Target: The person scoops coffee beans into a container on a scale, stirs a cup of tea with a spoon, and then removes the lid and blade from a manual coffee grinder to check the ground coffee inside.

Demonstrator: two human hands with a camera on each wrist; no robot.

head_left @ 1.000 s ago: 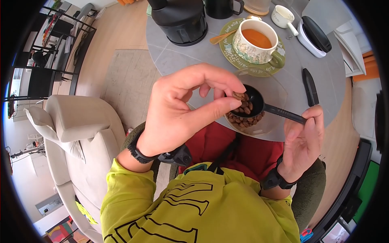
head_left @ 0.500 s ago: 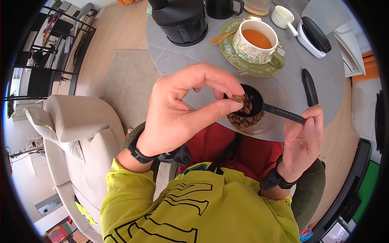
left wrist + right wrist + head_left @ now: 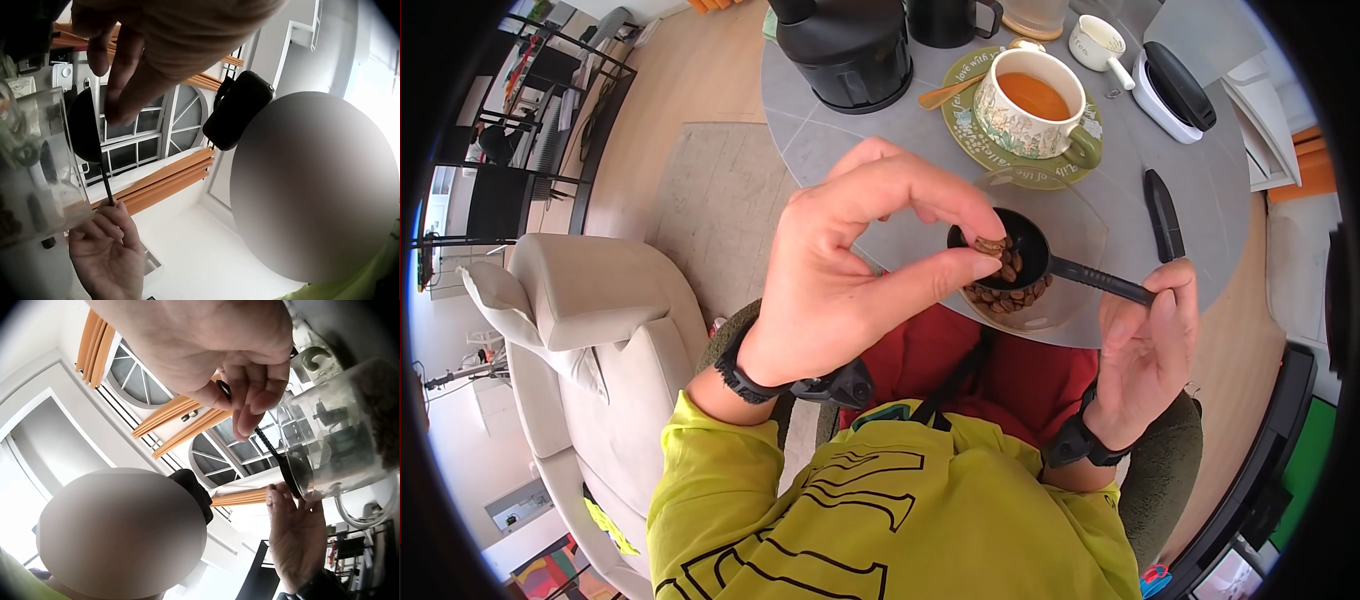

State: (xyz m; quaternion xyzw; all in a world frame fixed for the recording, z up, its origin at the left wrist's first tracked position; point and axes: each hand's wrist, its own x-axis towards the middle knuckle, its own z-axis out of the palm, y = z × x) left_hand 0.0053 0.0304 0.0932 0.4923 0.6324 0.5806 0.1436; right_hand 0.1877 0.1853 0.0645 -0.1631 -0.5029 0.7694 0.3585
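In the head view the left hand (image 3: 830,270) pinches a brown coffee bean (image 3: 990,245) between thumb and index finger, at the left rim of a black scoop (image 3: 1028,240) with more beans in it. The right hand (image 3: 1150,350) grips the end of the scoop's ridged handle (image 3: 1100,279). Below the scoop stands a clear glass vessel (image 3: 1080,225) with beans (image 3: 1008,302) at its bottom. From the left wrist view, the scoop (image 3: 84,128) is level beside the glass vessel (image 3: 47,181), under the left fingertips. The right wrist view shows the right fingers round the handle (image 3: 267,444).
A cup of orange-brown drink (image 3: 1035,95) stands on a green saucer (image 3: 960,125) with a wooden spoon (image 3: 950,92). Behind are a black lidded appliance (image 3: 845,50), a black mug (image 3: 940,20), a small white cup (image 3: 1097,42) and a white-and-black device (image 3: 1175,90). A black pen-like object (image 3: 1164,215) lies right.
The left fingertips with the bean have shifted slightly, and the left hand's rear fingers are raised a little. The right hand and the scoop look unmoved.
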